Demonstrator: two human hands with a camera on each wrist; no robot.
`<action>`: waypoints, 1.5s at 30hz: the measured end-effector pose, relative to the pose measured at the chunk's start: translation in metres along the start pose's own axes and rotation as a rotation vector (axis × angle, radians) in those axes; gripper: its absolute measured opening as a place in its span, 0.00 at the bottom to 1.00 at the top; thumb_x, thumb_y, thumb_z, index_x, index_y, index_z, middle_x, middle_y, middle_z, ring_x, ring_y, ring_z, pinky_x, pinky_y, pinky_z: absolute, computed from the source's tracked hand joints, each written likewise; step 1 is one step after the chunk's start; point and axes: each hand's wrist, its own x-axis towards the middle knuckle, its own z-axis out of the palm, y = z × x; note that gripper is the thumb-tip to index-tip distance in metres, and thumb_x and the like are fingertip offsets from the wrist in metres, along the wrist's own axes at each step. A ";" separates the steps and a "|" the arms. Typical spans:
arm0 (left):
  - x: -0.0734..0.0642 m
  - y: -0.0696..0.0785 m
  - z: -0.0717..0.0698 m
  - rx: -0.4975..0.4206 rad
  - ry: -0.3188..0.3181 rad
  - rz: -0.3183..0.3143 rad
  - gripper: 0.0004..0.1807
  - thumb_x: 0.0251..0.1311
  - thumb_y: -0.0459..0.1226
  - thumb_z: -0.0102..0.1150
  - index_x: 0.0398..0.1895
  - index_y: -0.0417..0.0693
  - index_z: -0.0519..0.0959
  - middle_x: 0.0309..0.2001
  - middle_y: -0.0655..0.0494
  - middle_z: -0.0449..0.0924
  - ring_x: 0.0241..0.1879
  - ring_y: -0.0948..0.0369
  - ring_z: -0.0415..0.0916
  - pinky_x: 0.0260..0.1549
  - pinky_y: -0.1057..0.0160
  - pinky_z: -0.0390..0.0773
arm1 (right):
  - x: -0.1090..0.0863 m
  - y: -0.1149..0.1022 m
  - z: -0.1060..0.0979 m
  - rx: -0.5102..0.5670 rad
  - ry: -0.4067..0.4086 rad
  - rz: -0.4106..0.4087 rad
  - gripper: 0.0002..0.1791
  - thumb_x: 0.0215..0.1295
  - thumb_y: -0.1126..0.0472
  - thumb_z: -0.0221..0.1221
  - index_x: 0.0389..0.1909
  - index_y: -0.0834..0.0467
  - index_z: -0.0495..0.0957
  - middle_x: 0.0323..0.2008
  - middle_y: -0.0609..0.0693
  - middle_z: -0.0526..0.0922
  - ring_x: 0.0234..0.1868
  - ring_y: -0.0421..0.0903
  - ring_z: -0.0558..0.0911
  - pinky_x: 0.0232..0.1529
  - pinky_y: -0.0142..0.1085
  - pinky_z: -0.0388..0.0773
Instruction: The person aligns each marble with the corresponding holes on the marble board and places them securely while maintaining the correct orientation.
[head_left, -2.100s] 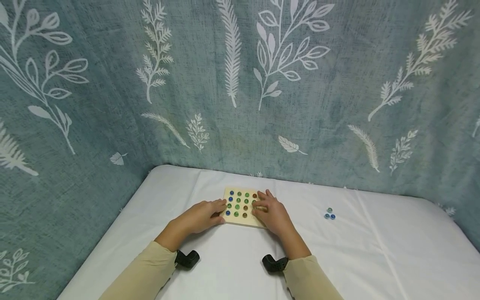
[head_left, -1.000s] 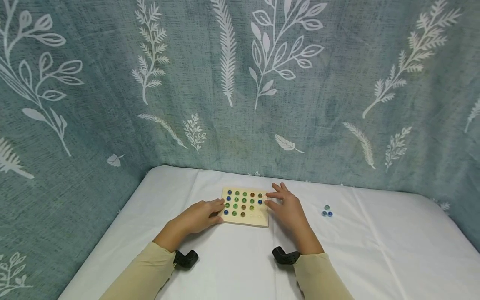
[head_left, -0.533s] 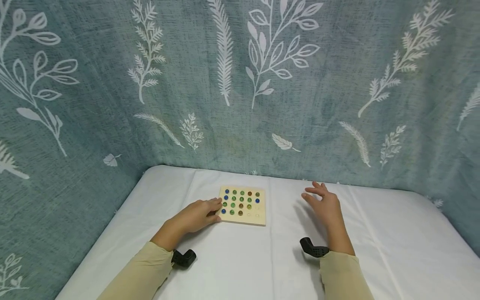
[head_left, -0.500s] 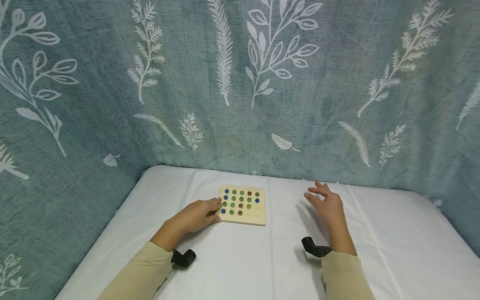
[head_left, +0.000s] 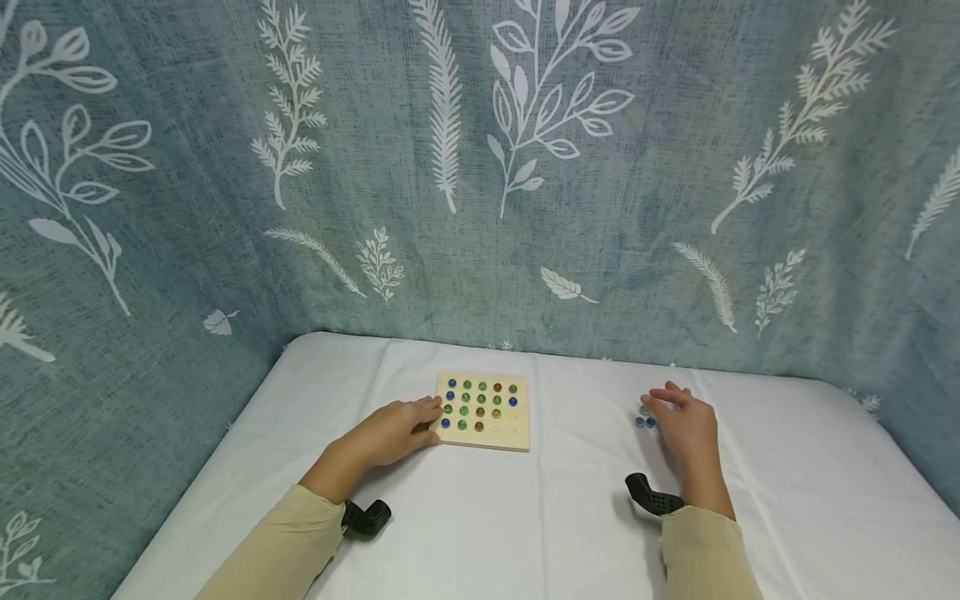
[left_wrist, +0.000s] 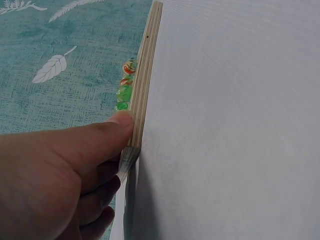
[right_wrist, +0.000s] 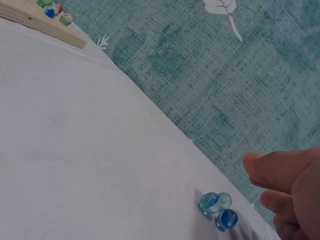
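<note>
My left hand (head_left: 386, 433) holds the left edge of a pale wooden board (head_left: 504, 440). In the left wrist view its thumb (left_wrist: 97, 140) lies at the board's near corner, fingers curled beside the edge. Rows of blue, green and amber marbles (head_left: 482, 399) sit in the board; a few hollows at its lower right are bare. My right hand (head_left: 688, 425) hovers over three loose marbles (head_left: 650, 422) on the cloth. In the right wrist view, thumb and fingers stay apart from the blue marble (right_wrist: 229, 219) and two clear bluish-green ones. Nothing shows in its grasp.
A white cloth (head_left: 465, 517) covers the table, with light creases on the right. Behind and to the left hangs a teal curtain (head_left: 420, 275) with white leaf prints. A black wrist camera (head_left: 652, 494) sits on the right wrist, another camera (head_left: 367, 518) on the left.
My right hand has left the board's right side and moved right to the loose marbles. A green and a blue marble show at the board's right end, uncovered. The left hand stays put.
</note>
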 end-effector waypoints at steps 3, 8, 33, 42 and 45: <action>0.000 -0.001 0.001 -0.001 0.001 -0.004 0.32 0.65 0.45 0.62 0.70 0.45 0.69 0.72 0.52 0.65 0.73 0.55 0.61 0.71 0.53 0.64 | 0.002 0.005 0.002 0.000 0.003 0.045 0.28 0.69 0.46 0.58 0.61 0.62 0.77 0.76 0.53 0.57 0.79 0.56 0.43 0.77 0.57 0.44; -0.001 -0.001 0.001 -0.005 0.007 -0.006 0.31 0.65 0.45 0.62 0.69 0.45 0.70 0.72 0.52 0.65 0.73 0.55 0.61 0.71 0.52 0.64 | 0.005 0.010 0.006 -0.029 0.012 0.045 0.28 0.69 0.47 0.58 0.60 0.64 0.77 0.75 0.57 0.59 0.78 0.59 0.44 0.77 0.57 0.44; 0.000 -0.001 0.001 -0.007 0.001 -0.022 0.31 0.65 0.46 0.62 0.70 0.47 0.70 0.72 0.53 0.64 0.73 0.55 0.60 0.71 0.52 0.64 | 0.007 0.012 0.015 -0.129 0.048 -0.010 0.22 0.68 0.55 0.59 0.54 0.67 0.80 0.71 0.62 0.64 0.76 0.64 0.50 0.75 0.58 0.49; 0.000 -0.001 0.001 -0.003 -0.002 -0.022 0.31 0.65 0.46 0.62 0.70 0.47 0.70 0.72 0.54 0.64 0.73 0.55 0.61 0.71 0.53 0.64 | 0.006 0.010 0.016 -0.127 0.050 -0.007 0.21 0.68 0.55 0.58 0.53 0.68 0.81 0.71 0.62 0.63 0.76 0.64 0.50 0.75 0.59 0.49; 0.000 -0.002 0.001 -0.003 -0.001 -0.021 0.31 0.65 0.46 0.62 0.70 0.47 0.70 0.72 0.54 0.64 0.73 0.56 0.61 0.71 0.53 0.64 | 0.006 0.010 0.017 -0.126 0.051 -0.001 0.21 0.68 0.56 0.58 0.52 0.68 0.81 0.71 0.62 0.63 0.76 0.64 0.50 0.75 0.59 0.49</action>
